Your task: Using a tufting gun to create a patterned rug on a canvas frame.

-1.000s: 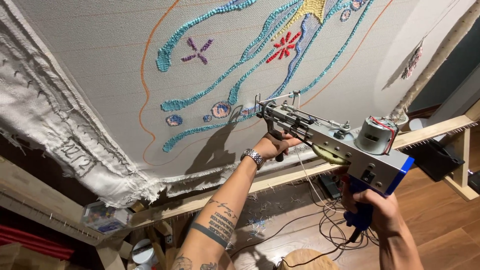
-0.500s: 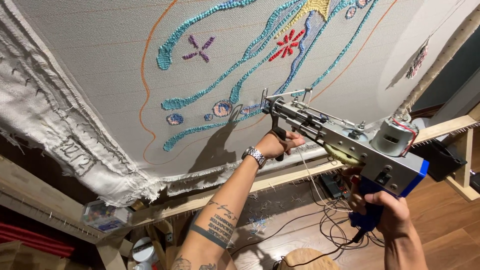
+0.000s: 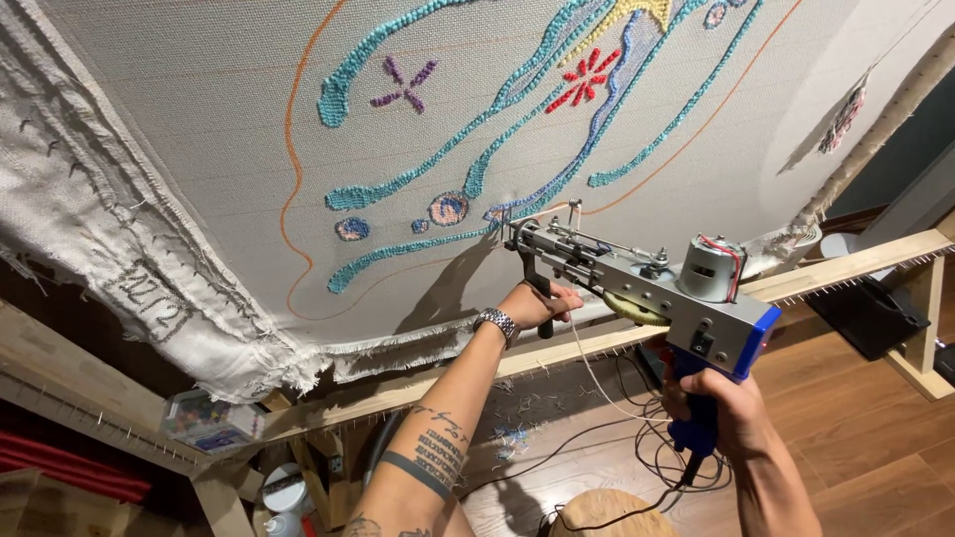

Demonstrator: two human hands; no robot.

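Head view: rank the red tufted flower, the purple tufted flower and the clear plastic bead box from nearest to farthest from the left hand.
From the left hand:
1. Red tufted flower, above on the cloth, slightly right.
2. Purple tufted flower, upper left on the cloth.
3. Clear plastic bead box, far left, under the wooden frame.

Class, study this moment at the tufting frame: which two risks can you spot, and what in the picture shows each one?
1. The loose white yarn strand hangs by the left hand on the black front handle and might snag.
2. The right hand holds the grey and blue tufting gun by its rear grip alone; if its tip drifts on the stretched grey backing cloth, it could cross the turquoise tufted lines.
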